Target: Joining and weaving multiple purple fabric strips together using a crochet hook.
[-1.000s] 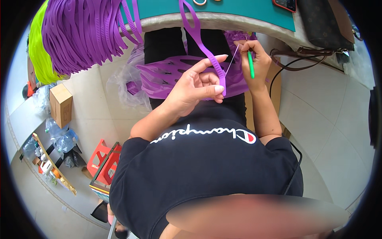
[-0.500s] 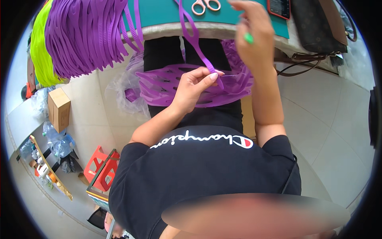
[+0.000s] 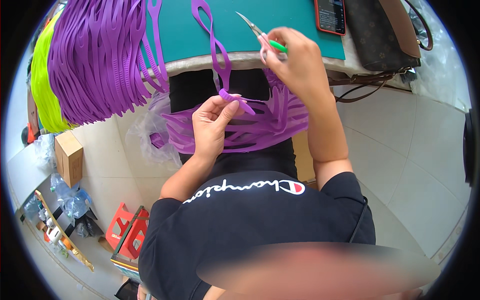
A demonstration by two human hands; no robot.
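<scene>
My left hand (image 3: 211, 122) pinches the lower end of a purple rubber strap (image 3: 220, 54) between thumb and fingers, above my lap. The strap is split by long openings, and its upper part lies on the green mat. A thin strip sticks out sideways from the pinched end. My right hand (image 3: 302, 65), over the mat's near edge, is closed on small scissors (image 3: 264, 42) with pink handles. Their pointed metal blades aim up and left. A green stick-like tool (image 3: 278, 46) is in the same hand; its other end is hidden by the fingers.
A thick bunch of purple straps (image 3: 97, 65) hangs over the table edge at left, beside yellow-green ones (image 3: 45, 90). More purple straps (image 3: 285, 112) lie across my lap. A phone (image 3: 330, 17) rests on the green mat (image 3: 185, 42), with a brown bag (image 3: 380, 37) to its right.
My right hand has come down and left and taken up the scissors that lay on the mat. My left hand, still pinching the strap, has shifted left and slightly lower in the picture.
</scene>
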